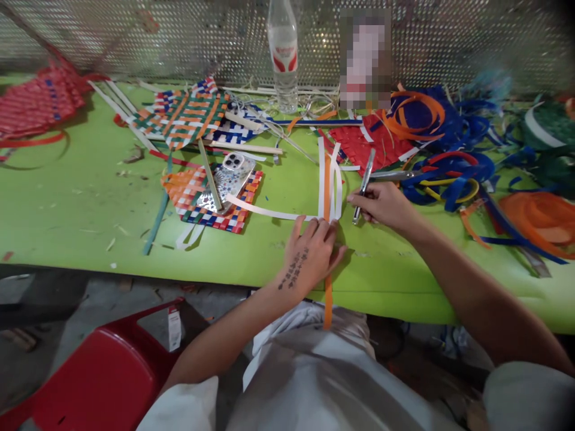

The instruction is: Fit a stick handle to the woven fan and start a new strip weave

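My left hand (312, 248) lies with spread fingers on the table's front part, pressing on the crossing of several plastic strips. Upright white strips (321, 179) and an orange strip (327, 191) run away from its fingertips, and the orange one also hangs over the table edge. A white strip (274, 212) reaches out to the left from under the fingers. Just right of the strips, my right hand (380, 203) is closed around a slim silver utility knife (365, 185), its tip pointing away from me. Under my left palm the strips are hidden.
A phone (231, 179) lies on a woven checkered piece (245, 209) at left. Scissors (395, 175) lie behind my right hand. Orange strip coils (539, 221) and blue strips (467, 173) crowd the right. A water bottle (284, 60) stands behind; a red chair (103, 377) is below left.
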Demonstrator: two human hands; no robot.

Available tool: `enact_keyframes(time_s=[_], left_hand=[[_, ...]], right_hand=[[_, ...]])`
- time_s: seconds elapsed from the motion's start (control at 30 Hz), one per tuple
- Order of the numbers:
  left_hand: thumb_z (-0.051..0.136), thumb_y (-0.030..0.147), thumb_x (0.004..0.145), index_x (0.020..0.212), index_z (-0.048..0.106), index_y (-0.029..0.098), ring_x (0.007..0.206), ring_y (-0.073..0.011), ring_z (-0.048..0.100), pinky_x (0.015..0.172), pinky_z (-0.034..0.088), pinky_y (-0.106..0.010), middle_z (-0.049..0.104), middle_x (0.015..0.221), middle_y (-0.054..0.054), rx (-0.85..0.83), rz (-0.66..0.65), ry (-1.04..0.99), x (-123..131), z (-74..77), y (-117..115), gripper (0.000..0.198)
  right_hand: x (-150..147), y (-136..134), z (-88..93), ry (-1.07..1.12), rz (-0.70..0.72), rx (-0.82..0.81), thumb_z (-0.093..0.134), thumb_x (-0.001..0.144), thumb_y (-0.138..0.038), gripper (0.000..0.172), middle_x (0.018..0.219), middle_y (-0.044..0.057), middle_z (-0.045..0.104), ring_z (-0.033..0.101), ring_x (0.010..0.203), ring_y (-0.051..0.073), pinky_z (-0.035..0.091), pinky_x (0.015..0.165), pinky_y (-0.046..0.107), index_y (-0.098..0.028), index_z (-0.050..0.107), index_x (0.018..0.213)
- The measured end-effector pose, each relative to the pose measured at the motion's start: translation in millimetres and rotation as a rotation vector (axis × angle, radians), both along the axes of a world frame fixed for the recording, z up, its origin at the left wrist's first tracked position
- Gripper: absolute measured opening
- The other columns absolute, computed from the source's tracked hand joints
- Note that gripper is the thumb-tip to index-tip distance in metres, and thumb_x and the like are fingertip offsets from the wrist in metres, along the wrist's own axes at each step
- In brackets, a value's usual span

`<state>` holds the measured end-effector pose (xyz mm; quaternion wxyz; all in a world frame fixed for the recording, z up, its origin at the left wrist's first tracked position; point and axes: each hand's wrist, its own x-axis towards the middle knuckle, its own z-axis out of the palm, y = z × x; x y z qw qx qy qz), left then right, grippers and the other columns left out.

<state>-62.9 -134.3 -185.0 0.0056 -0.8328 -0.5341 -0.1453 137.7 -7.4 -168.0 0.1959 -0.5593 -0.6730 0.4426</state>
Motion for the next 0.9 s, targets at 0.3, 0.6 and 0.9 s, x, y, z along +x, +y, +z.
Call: enact_keyframes(time_s=[0.3, 0.6, 0.9], left_hand=[[0.047, 0.043, 0.113, 0.145, 0.064, 0.009, 0.120, -0.0321, 0.065, 0.122, 0.034, -0.052, 0.073, 0.124, -0.015, 0.032, -0.002, 0.016, -0.6, -0.7, -0.6, 0.049], [0.044, 0.044, 0.114, 0.149, 0.061, 0.009, 0.123, -0.0317, 0.064, 0.123, 0.034, -0.053, 0.072, 0.128, -0.015, 0.024, 0.001, 0.027, -1.6, -2.2, -0.7, 0.052], [0.046, 0.061, 0.112, 0.155, 0.056, 0.009, 0.124, -0.0332, 0.063, 0.124, 0.032, -0.055, 0.072, 0.131, -0.016, -0.011, -0.004, 0.006, -4.5, -4.3, -0.9, 0.069]], right_hand=[[-16.8, 7.8, 0.2, 0.010, 0.086, -0.130, 0.089, 0.077, -0.038, 0.027, 0.061, 0.000, 0.063, 0.049, 0.049, 0.012, 0.036, 0.047, 0.030, -0.020, 0.070, 0.072], [-22.7, 9.2, -8.2, -0.011, 0.076, -0.036, 0.081, 0.076, -0.024, 0.017, 0.062, -0.001, 0.060, 0.048, 0.057, 0.012, 0.034, 0.053, 0.031, -0.018, 0.067, 0.068], [-22.5, 8.2, -9.9, -0.033, 0.078, -0.026, 0.078, 0.077, -0.022, 0.014, 0.064, 0.000, 0.063, 0.051, 0.058, 0.014, 0.035, 0.055, 0.032, -0.019, 0.068, 0.068]])
